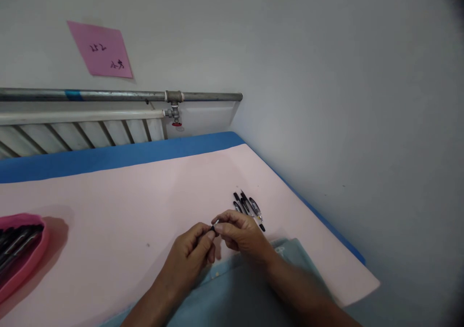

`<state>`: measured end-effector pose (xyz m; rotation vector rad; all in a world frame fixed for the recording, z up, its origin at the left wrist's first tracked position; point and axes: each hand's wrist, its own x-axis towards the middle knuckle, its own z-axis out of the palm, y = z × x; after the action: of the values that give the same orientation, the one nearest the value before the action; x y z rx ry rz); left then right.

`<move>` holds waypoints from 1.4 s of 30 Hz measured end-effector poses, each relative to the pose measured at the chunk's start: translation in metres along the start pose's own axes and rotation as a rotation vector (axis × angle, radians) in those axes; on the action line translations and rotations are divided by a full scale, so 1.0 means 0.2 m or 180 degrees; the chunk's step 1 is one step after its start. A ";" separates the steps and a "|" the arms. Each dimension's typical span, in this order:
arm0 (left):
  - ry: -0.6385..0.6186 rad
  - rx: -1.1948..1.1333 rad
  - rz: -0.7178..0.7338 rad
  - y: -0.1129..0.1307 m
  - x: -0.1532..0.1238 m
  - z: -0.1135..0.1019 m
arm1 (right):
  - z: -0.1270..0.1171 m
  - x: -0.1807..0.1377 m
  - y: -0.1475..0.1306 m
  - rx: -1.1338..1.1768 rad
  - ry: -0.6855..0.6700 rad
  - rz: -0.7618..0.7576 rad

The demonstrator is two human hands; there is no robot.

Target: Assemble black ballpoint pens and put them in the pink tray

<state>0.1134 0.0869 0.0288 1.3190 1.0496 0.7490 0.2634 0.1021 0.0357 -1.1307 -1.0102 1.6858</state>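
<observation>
Left hand [192, 255]: fingertips pinched on the dark end of a small pen part [214, 226].
Right hand [242, 235]: grips the pale end of the same part.
Pen part: held between both hands, just above the pink counter [126, 206].
Loose pens [248, 208]: on the counter, just beyond the right hand.
Pink tray [39, 254]: far left, holds more pens.

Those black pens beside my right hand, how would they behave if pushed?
The black pens look slim and round, so they would probably roll and scatter. They seem light and stiff. The flat pink sheet offers little to stop them.
</observation>
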 end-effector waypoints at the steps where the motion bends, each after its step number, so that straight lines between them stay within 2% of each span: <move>1: 0.0026 0.0084 0.0041 0.00 0.00 0.00 | 0.00 0.00 0.00 0.0015 -0.0009 0.0009; 9: 0.0519 0.1542 0.0732 -0.01 -0.01 0.00 | 0.00 0.00 0.00 0.0046 0.0052 0.0026; 14: 0.0554 0.1670 0.0811 -0.01 -0.01 0.00 | -0.01 0.00 -0.01 -0.0236 0.0104 -0.0124; 15: 0.0543 0.1633 0.0764 -0.01 -0.01 0.00 | -0.02 0.01 -0.01 -0.0327 0.0258 -0.0275; 17: 0.0538 0.1554 0.0652 0.00 -0.01 -0.01 | -0.08 0.02 -0.03 -0.0694 0.0829 -0.0721; 19: 0.0529 0.1489 0.0561 0.00 -0.01 -0.01 | -0.15 0.05 -0.04 -0.1472 0.1443 -0.1184; 21: 0.0519 0.1430 0.0505 0.00 -0.01 -0.01 | -0.22 0.08 -0.04 -0.2550 0.1693 -0.1463; 23: 0.0500 0.1390 0.0490 0.00 -0.01 -0.01 | -0.26 0.11 -0.03 -0.3561 0.1578 -0.1494; 25: 0.0467 0.1361 0.0498 -0.01 -0.01 -0.01 | -0.27 0.12 -0.02 -0.4316 0.1364 -0.1266; 30: 0.0451 0.1317 0.0447 0.01 -0.01 -0.01 | -0.20 0.09 -0.02 -0.5316 0.1016 -0.0577; 39: 0.0416 0.1355 0.0448 0.00 -0.02 -0.01 | -0.14 0.09 0.02 -0.5538 0.0771 -0.0416; 42: 0.0417 0.1329 0.0451 0.00 -0.01 -0.01 | -0.14 0.08 0.03 -0.5009 0.0854 -0.0690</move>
<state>0.1113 0.0852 0.0299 1.7330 1.2737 0.7543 0.2847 0.1203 0.0193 -1.9428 -2.2229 0.2590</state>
